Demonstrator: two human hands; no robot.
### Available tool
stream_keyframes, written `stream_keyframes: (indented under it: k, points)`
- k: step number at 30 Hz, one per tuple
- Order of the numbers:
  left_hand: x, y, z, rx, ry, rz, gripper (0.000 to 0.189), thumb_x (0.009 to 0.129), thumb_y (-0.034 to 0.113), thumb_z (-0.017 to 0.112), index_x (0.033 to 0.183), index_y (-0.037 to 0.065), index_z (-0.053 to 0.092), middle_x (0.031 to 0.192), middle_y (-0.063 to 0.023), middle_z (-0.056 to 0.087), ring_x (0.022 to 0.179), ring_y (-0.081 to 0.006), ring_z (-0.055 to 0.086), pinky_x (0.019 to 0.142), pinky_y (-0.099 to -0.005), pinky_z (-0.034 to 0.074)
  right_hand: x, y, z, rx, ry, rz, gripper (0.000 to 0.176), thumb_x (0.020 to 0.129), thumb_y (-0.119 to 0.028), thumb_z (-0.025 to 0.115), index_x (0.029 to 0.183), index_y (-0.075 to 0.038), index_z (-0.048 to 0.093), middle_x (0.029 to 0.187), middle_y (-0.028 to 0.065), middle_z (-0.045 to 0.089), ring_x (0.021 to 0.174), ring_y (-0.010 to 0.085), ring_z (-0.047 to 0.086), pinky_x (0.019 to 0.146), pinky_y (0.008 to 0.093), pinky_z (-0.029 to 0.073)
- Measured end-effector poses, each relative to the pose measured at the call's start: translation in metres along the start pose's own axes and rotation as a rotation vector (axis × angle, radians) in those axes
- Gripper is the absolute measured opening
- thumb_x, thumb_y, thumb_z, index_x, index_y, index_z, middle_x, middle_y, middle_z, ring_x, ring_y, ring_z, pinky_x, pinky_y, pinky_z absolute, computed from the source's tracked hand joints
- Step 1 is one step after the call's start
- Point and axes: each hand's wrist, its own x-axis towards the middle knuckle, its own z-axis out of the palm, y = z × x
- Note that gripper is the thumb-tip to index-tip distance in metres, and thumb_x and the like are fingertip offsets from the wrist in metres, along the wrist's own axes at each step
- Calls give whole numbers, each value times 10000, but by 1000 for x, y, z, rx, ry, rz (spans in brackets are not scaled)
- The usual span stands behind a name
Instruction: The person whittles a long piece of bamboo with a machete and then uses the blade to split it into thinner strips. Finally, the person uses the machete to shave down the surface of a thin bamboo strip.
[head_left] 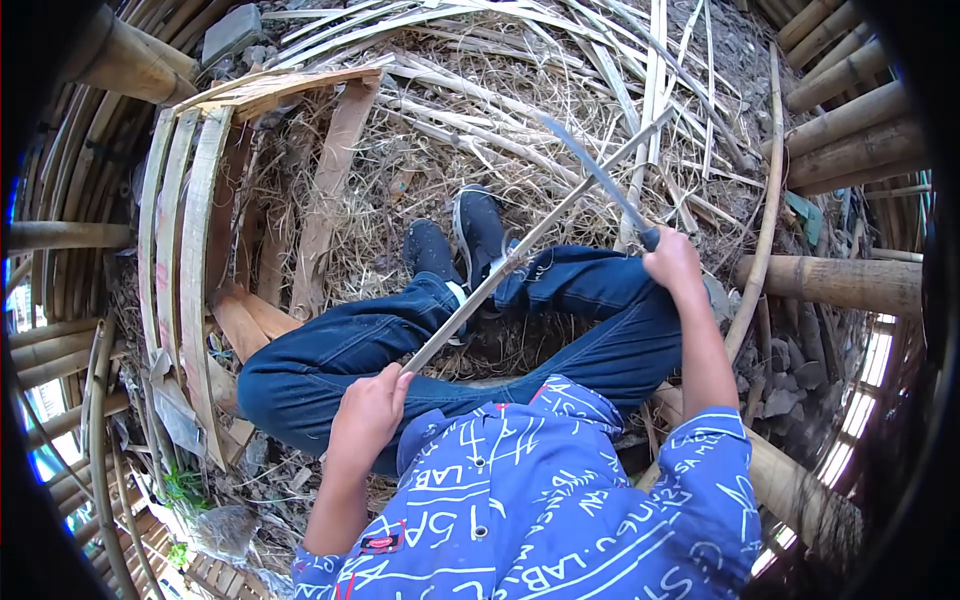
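My left hand [366,415] is closed round the near end of a long, thin bamboo strip [520,256]. The strip slants up and away to the right, across my lap and past my shoes. In my right hand [675,263], above my right knee, is the dark handle of a long-bladed knife [597,170]. Its blade points away and to the left, and crosses over the strip near the strip's far part in this view. My bent legs in blue jeans [330,345] lie below both.
A wooden crate-like frame [185,250] of slats stands at my left. Split bamboo strips [480,75] and shavings [370,210] cover the ground ahead. Bamboo poles [835,285] wall both sides. A grey block [232,33] sits at the far left, with rubble [795,375] at right.
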Motion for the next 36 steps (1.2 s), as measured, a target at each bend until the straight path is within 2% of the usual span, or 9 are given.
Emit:
stream_keyframes:
  k: [4, 8, 10, 16, 18, 21, 25, 27, 36]
  points:
    - [6, 3, -1, -41, -13, -13, 324, 998, 278, 482, 846, -1, 547, 694, -263, 595, 710, -468, 592, 630, -553, 451, -16, -8, -1, 61, 78, -158, 239, 734, -149, 618, 938, -34, 664, 872, 238, 682, 858, 412, 658, 810, 490, 531]
    - [11, 5, -2, -37, -29, -33, 315, 994, 270, 489, 854, -2, 562, 707, -266, 599, 708, -466, 591, 631, -553, 449, -45, -50, -6, 230, -160, -277, 200, 730, -172, 614, 888, -56, 650, 804, 228, 672, 820, 420, 652, 766, 504, 525]
    - [13, 7, -6, -38, -43, -41, 313, 993, 265, 492, 854, -4, 569, 715, -266, 602, 709, -467, 591, 633, -553, 445, -50, -61, 7, 190, -185, -370, 187, 722, -172, 615, 861, -48, 641, 797, 225, 672, 812, 416, 652, 767, 506, 523]
    - [11, -8, -10, -229, -111, -53, 334, 990, 234, 498, 815, -32, 599, 653, -216, 605, 637, -416, 607, 591, -460, 464, -37, -68, 30, 55, -250, -415, 186, 709, -165, 617, 849, -44, 637, 802, 215, 677, 822, 400, 664, 772, 490, 535]
    - [4, -20, -8, -325, -154, -50, 367, 998, 240, 491, 764, -21, 597, 564, -77, 552, 502, -150, 534, 506, -318, 420, -28, -62, 33, 9, -195, -333, 196, 712, -168, 617, 865, -48, 639, 828, 212, 683, 839, 391, 672, 782, 488, 540]
    - [-10, -25, -11, -347, -213, -130, 384, 1003, 247, 492, 745, -17, 598, 543, -44, 535, 499, -104, 511, 491, -291, 403, -1, -39, 38, -63, -164, -263, 236, 719, -180, 634, 917, -52, 650, 888, 211, 690, 865, 383, 677, 806, 477, 544]
    - [-19, -26, -16, -388, -266, -185, 383, 1002, 246, 496, 745, -17, 604, 527, -46, 526, 486, -107, 497, 483, -291, 394, 24, -21, 42, -114, -126, -213, 244, 713, -175, 642, 919, -46, 652, 914, 219, 690, 890, 381, 675, 817, 468, 543]
    - [-22, -23, -20, -356, -284, -219, 368, 990, 245, 514, 759, -23, 613, 511, -100, 523, 467, -172, 515, 495, -329, 417, 30, -16, 43, -119, -120, -211, 244, 710, -172, 642, 916, -43, 653, 919, 221, 689, 898, 382, 674, 822, 468, 542]
    - [-35, -31, -31, -325, -275, -241, 341, 988, 218, 514, 777, -31, 611, 549, -115, 557, 479, -184, 538, 502, -336, 424, 47, -14, 52, -129, -58, -242, 225, 696, -138, 622, 893, -36, 664, 898, 217, 693, 892, 380, 675, 816, 466, 542]
